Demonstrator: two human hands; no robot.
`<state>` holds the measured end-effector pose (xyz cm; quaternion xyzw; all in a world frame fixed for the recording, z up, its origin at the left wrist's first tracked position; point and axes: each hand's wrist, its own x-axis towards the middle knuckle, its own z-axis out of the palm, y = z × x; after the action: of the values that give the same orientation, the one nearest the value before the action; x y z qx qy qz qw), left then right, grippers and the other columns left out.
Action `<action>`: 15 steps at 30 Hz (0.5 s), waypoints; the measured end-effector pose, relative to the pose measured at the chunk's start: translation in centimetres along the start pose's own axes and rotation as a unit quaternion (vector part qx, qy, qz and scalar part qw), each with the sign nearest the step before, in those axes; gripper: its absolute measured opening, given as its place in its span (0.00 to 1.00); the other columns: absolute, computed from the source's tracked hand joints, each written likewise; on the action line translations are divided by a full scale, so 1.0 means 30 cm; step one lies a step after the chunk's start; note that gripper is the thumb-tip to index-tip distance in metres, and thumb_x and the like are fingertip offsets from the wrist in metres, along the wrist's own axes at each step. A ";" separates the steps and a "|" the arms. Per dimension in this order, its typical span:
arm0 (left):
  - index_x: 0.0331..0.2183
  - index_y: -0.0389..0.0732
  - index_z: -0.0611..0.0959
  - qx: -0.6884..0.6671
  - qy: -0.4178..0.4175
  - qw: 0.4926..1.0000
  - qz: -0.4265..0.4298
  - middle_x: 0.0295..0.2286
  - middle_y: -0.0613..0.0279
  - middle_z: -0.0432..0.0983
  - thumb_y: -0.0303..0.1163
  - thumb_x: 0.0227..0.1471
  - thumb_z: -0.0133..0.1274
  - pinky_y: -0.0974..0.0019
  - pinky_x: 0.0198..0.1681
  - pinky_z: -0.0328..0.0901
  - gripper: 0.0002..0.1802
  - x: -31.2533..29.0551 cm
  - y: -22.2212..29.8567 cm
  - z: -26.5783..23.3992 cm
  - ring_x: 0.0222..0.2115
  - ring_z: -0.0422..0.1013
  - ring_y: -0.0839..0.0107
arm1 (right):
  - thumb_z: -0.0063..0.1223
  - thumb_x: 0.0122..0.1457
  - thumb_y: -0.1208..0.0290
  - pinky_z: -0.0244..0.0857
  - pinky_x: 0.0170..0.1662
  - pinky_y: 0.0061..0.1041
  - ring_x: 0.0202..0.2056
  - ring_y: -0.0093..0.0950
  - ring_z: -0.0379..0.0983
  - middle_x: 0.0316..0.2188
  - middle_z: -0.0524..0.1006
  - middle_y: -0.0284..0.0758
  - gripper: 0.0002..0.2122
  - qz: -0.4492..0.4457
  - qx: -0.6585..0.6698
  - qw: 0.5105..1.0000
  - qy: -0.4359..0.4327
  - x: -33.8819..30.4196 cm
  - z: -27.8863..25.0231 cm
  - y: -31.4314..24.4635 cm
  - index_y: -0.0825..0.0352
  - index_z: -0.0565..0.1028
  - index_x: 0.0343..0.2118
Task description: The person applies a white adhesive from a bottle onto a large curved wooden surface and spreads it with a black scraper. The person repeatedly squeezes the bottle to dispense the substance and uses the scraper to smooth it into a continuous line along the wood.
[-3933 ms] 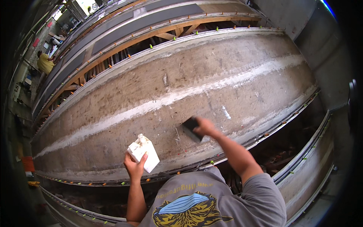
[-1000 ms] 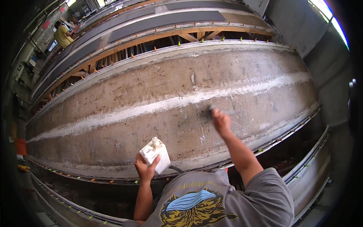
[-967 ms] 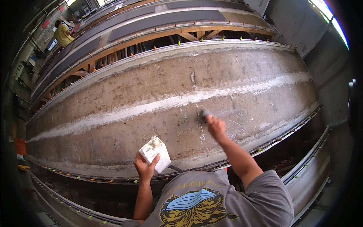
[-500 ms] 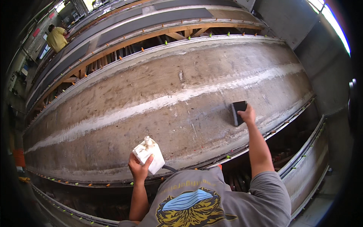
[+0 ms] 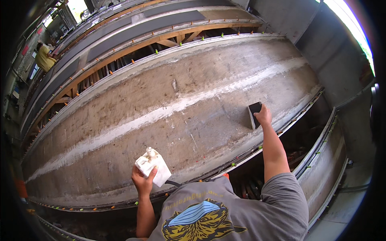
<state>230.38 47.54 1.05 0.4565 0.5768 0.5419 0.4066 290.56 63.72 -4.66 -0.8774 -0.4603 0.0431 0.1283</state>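
My left hand (image 5: 142,181) is closed around a white plastic jug (image 5: 159,168) with a short neck, held tilted above the near edge of a long, stained brown tabletop (image 5: 132,150). To the right, my right hand (image 5: 263,115) grips a dark rectangular block (image 5: 254,109) by its upper part. The block's lighter lower edge rests on or just over the tabletop; exact contact cannot be made out. A faint greyish smear lies on the surface to the left of the block.
A rough white strip (image 5: 165,112) runs along the tabletop. Orange and green pegs line its edges. Beyond is another long table with dark panels (image 5: 148,33) on a wooden frame (image 5: 169,41). A person in yellow (image 5: 44,58) stands far left. A grey wall (image 5: 337,60) rises at right.
The view has shifted to the right. My right hand has slid the dark block farther right along the tabletop and turned it slightly. The jug stays in my left hand, also a little farther right.
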 end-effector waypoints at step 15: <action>0.49 0.33 0.77 0.012 -0.017 1.000 -0.016 0.42 0.56 0.80 0.28 0.44 0.73 0.64 0.46 0.72 0.31 0.002 -0.038 -0.013 0.42 0.78 0.68 | 0.50 0.59 0.73 0.73 0.29 0.47 0.27 0.47 0.81 0.23 0.81 0.45 0.11 -0.194 -0.025 0.981 -0.014 -0.390 0.169 -0.275 0.56 0.73 0.45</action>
<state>229.88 47.51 -0.05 0.4610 0.5833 0.5206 0.4198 276.30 59.55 -7.87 -0.7736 -0.6246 0.0185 0.1056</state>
